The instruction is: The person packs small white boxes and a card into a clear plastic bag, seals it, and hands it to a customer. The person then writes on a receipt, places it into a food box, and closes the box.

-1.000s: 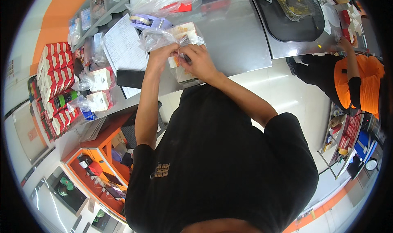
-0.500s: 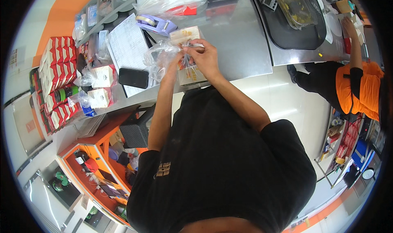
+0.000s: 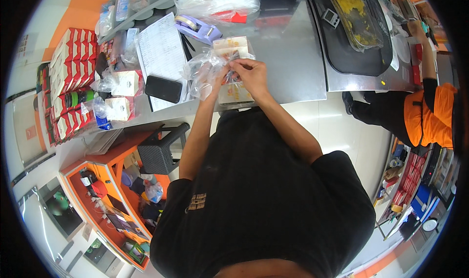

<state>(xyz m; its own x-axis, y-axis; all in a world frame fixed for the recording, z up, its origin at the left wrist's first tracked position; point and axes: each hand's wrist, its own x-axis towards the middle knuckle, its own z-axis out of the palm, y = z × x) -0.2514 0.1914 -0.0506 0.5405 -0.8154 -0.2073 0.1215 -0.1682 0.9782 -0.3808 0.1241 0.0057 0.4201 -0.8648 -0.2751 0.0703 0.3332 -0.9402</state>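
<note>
On the counter in front of me stand pale food boxes [image 3: 235, 95] with yellowish print, and clear plastic lies over them. My left hand [image 3: 221, 78] is closed on the gathered top of a clear plastic bag [image 3: 198, 73], whose loose part spreads out to the left. Thumb and fingers of my right hand [image 3: 252, 78] pinch the same gathered plastic just right of the left hand. The fingertips meet over the middle of the boxes. My left fingers are partly hidden by the plastic.
Left of the bag lie a black phone [image 3: 163, 89], a written sheet [image 3: 159, 48] and a purple tape dispenser [image 3: 198, 29]. Farther left are bagged boxes [image 3: 126, 84] and stacked red-and-white boxes [image 3: 73, 58]. A black tray [image 3: 337, 53] sits right; a person in orange [image 3: 430, 114] stands beyond.
Both hands keep hold of the gathered plastic, with small finger shifts. The whole view has moved slightly, so the counter appears a little farther right and lower.
</note>
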